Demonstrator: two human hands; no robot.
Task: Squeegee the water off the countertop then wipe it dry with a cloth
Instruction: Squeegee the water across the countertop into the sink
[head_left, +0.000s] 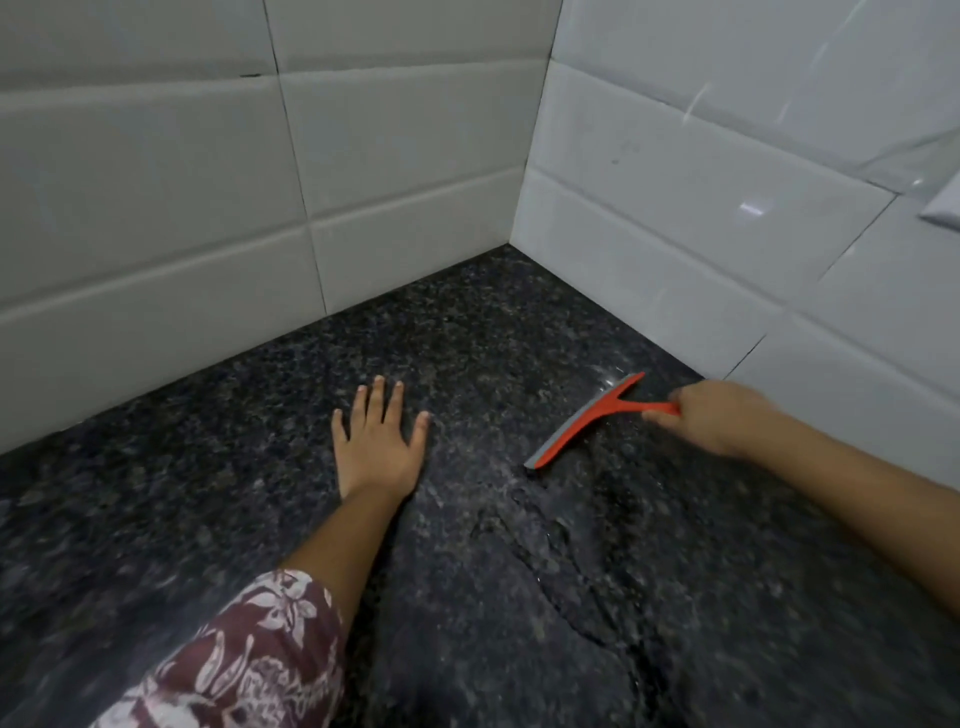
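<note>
The right hand (711, 415) clenched the orange squeegee (587, 421) handle at 3 o'clock, blade angled against the wet granite desk (493, 597). The left hand (376, 447) lay spread flat, likely bracing

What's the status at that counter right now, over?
Right hand gripping the orange squeegee, blade down on the wet countertop. Left hand flat, fingers spread, empty. No cloth in sight. Nothing in the way.

Speckled stone countertop (208, 519) (glossy tiles (156, 208)).
</note>
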